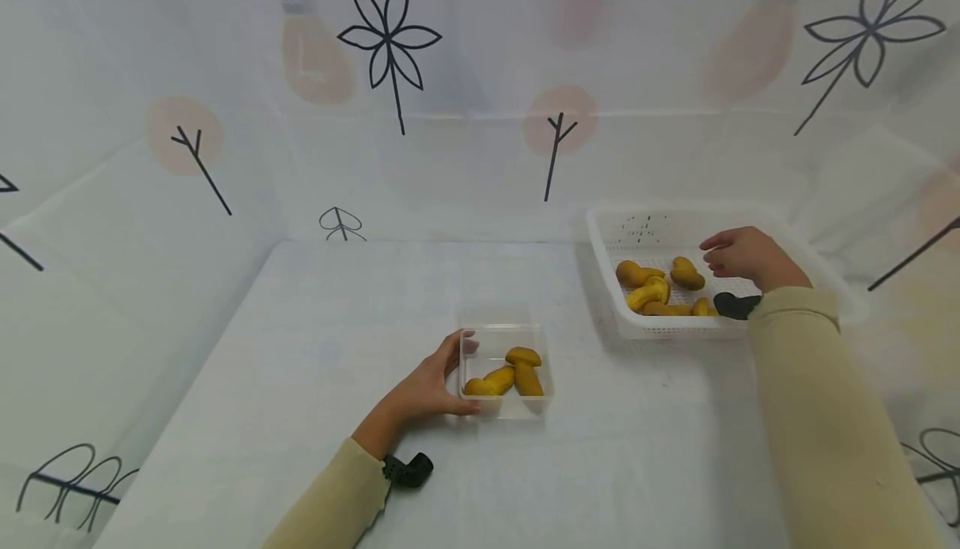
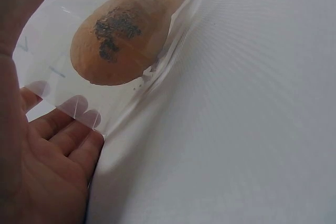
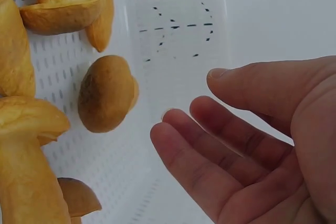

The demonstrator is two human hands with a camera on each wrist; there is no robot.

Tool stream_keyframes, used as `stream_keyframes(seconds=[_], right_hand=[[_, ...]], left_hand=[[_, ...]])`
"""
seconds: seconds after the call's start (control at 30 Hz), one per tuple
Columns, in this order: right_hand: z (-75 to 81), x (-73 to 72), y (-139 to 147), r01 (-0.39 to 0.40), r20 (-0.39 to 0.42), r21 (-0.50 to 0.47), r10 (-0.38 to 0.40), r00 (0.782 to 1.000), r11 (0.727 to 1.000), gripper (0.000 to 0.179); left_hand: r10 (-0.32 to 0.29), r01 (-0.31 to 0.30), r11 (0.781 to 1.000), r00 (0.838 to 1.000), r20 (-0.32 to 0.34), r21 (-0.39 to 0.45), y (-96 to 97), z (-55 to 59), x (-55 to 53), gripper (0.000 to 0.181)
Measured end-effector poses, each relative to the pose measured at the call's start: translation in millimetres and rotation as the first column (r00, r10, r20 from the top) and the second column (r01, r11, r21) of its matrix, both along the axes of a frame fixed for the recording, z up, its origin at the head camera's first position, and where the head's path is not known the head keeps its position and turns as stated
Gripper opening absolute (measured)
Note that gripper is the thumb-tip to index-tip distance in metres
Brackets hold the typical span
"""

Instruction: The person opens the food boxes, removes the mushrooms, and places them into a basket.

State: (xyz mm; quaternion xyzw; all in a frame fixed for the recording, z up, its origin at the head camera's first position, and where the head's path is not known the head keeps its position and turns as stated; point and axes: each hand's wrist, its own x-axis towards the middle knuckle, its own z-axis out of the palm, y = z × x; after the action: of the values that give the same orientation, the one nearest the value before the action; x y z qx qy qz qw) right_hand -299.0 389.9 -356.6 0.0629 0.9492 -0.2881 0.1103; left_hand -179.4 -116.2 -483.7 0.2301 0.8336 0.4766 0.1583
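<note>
White tabletop (image 1: 592,424) stretches between the hands (image 1: 427,386) (image 1: 744,256), from box (image 1: 502,408) to basket rim (image 1: 678,328).

no words, numbers or brand names to read, dark dots and dashes (image 3: 175,27) on the wall of the white basket (image 1: 682,329) making no letters, a dark patch (image 2: 111,31) on 1 mushroom (image 2: 132,43) spelling nothing

The light is soft and rather greyish, with a pale shadow beside the white plastic basket (image 1: 667,331). In the left wrist view, the white tabletop (image 2: 252,108) looks dim, with fine ripple lines.
</note>
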Motion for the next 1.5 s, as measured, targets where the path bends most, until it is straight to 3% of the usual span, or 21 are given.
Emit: stream_keyframes(seconds=[0.13, 0.4, 0.73, 1.1, 1.5], right_hand=[[2.1, -0.1, -7, -0.022, 0.007, 0.014, 0.022, 1.000, 1.000, 0.043], [12.9, 2.8, -29, -0.158, 0.004, 0.042, 0.158, 0.987, 0.987, 0.043], [26.7, 11.6, -63, -0.218, -0.023, 0.154, 0.224, 0.974, 0.964, 0.041], [35.4, 29.7, -97, -0.311, -0.089, 0.173, 0.329, 0.940, 0.935, 0.039], [36.2, 48.5, -127, -0.352, -0.140, 0.132, 0.369, 0.919, 0.927, 0.034]], left_hand=[[0.004, -0.004, 1.000, 1.000, 0.006, -0.005, -0.3, 0.3, -0.3, 0.111], [0.005, -0.005, 1.000, 1.000, -0.006, -0.005, -0.8, -0.7, -1.8, 0.110], [0.000, 0.000, 1.000, 1.000, -0.006, -0.002, -1.0, -1.4, -1.4, 0.111], [-0.009, 0.009, 1.000, 1.000, -0.015, -0.001, -0.6, 0.3, -0.4, 0.110], [-0.008, 0.008, 1.000, 1.000, -0.001, -0.003, 0.2, 3.3, 0.9, 0.110]])
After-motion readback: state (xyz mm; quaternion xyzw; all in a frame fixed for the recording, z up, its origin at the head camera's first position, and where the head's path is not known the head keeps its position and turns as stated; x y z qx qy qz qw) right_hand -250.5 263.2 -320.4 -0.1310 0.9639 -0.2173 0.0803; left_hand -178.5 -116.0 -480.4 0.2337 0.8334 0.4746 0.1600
